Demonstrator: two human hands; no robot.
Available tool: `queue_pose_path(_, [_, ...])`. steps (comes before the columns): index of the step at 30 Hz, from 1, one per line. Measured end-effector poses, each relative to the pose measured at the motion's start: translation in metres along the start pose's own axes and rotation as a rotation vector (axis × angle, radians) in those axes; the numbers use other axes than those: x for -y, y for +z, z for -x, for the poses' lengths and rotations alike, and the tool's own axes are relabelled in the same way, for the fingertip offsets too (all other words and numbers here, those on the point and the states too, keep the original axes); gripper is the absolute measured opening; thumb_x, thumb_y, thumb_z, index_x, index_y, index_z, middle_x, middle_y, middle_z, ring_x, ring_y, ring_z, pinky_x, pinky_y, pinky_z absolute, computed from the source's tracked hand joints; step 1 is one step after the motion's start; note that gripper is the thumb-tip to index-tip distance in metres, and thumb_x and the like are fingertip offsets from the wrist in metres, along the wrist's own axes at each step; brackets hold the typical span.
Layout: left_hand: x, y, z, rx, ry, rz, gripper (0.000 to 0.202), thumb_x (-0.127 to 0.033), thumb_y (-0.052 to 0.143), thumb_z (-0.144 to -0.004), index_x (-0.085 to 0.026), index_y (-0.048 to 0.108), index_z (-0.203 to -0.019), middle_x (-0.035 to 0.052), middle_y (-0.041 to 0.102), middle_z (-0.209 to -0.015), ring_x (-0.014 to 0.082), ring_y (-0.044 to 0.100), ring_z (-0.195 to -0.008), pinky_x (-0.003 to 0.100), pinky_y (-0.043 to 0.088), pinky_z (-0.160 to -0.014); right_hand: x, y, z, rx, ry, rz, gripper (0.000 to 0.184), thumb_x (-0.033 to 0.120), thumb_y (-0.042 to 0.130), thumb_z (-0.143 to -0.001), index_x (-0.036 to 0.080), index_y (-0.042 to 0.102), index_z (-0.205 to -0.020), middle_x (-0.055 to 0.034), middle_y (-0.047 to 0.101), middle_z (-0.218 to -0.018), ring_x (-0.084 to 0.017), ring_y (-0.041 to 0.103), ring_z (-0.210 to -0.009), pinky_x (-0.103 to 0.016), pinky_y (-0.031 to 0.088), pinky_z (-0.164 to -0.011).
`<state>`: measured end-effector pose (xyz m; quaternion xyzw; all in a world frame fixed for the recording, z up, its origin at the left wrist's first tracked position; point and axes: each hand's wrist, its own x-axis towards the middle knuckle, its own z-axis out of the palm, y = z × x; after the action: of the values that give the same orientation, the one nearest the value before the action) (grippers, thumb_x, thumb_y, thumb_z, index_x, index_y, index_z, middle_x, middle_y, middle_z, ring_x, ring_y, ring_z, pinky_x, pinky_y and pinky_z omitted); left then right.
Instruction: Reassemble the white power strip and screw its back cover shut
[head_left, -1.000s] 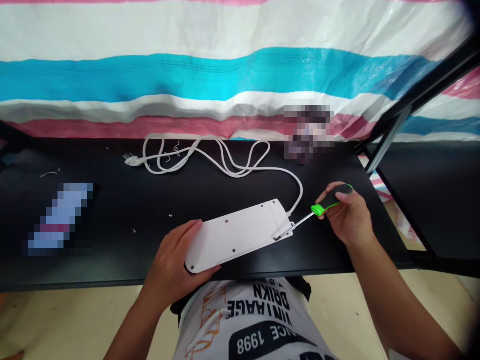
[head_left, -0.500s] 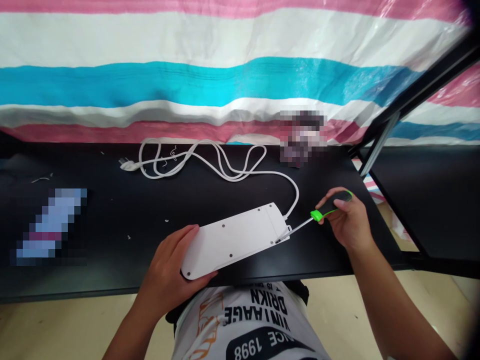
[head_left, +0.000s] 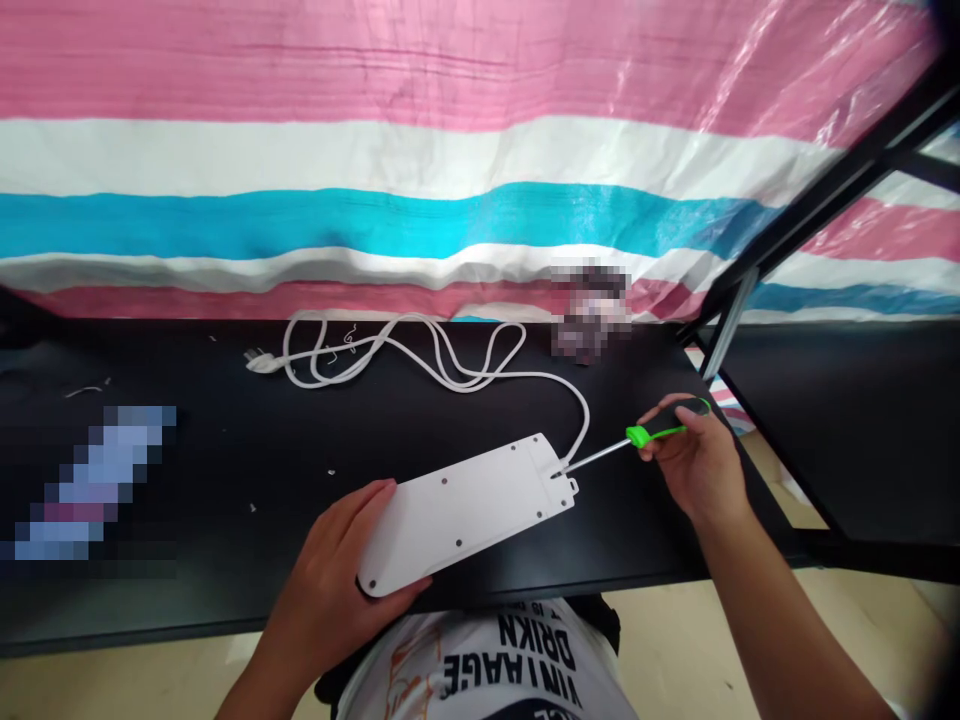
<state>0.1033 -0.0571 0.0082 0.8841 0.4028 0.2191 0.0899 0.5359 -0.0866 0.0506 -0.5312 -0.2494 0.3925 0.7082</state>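
Observation:
A white power strip (head_left: pixel 480 520) lies back side up near the table's front edge, with several small dark screws in it. My left hand (head_left: pixel 337 560) is closed around its left end, thumb below and fingers above. In my right hand (head_left: pixel 697 450) is a screwdriver (head_left: pixel 656 428) with a black and green handle. Its metal shaft slants down to the left, and the tip is over the strip's right end, close to where the cord comes out. Whether the tip touches the surface I cannot tell. The white cord (head_left: pixel 465 380) loops behind the strip to a plug (head_left: pixel 264 362).
A blurred-out flat object (head_left: pixel 105 480) lies at the left, another blurred-out item (head_left: pixel 591 315) at the back right. White scraps are scattered on the black table (head_left: pixel 247 560). A striped plastic sheet (head_left: pixel 375 220) hangs behind; a black metal frame (head_left: pixel 817 210) rises at the right.
The screwdriver tip has moved from the strip's lower right corner up toward the middle of its right end. My left hand keeps its hold. The whole view has tilted upward.

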Motion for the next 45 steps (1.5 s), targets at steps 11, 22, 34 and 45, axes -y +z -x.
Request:
queue_pose_path(11, [-0.003,-0.003,-0.002,0.014,-0.002,0.016,0.083,-0.047,0.074,-0.088,-0.018,0.038,-0.157,0.0170,0.051,-0.149,0.0362,0.055,-0.133,0.052,0.048,-0.111,-0.008,0.058,-0.002,0.176,0.057,-0.006,0.026,0.037,0.078,-0.086,0.020,0.064,-0.100,-0.0060,0.081,-0.090,-0.020,0.080,-0.075,-0.032,0.068,-0.073])
queue_pose_path(22, [-0.011,-0.006,-0.004,0.003,-0.009,0.070,0.088,-0.043,0.079,-0.082,-0.017,0.037,-0.155,0.0191,0.051,-0.148,0.0363,0.053,-0.134,0.052,0.046,-0.114,-0.021,0.134,0.002,0.557,0.143,0.181,0.041,0.046,0.084,-0.081,0.022,0.062,-0.106,-0.0050,0.079,-0.101,-0.024,0.081,-0.092,-0.047,0.067,-0.093])
queue_pose_path(34, [-0.016,-0.007,-0.003,-0.024,-0.007,0.114,0.089,-0.046,0.081,-0.082,-0.020,0.037,-0.155,0.0187,0.054,-0.149,0.0356,0.053,-0.136,0.052,0.046,-0.115,-0.051,0.188,0.015,0.797,0.251,0.194,0.044,0.048,0.083,-0.080,0.022,0.059,-0.107,-0.0060,0.076,-0.103,-0.023,0.080,-0.091,-0.045,0.068,-0.092])
queue_pose_path(45, [-0.017,-0.008,-0.003,-0.032,-0.007,0.108,0.089,-0.044,0.082,-0.082,-0.020,0.036,-0.155,0.0191,0.054,-0.149,0.0357,0.054,-0.135,0.053,0.047,-0.114,-0.049,0.193,0.014,0.783,0.264,0.177,0.041,0.046,0.083,-0.081,0.022,0.060,-0.106,-0.0034,0.077,-0.095,-0.023,0.080,-0.090,-0.047,0.067,-0.094])
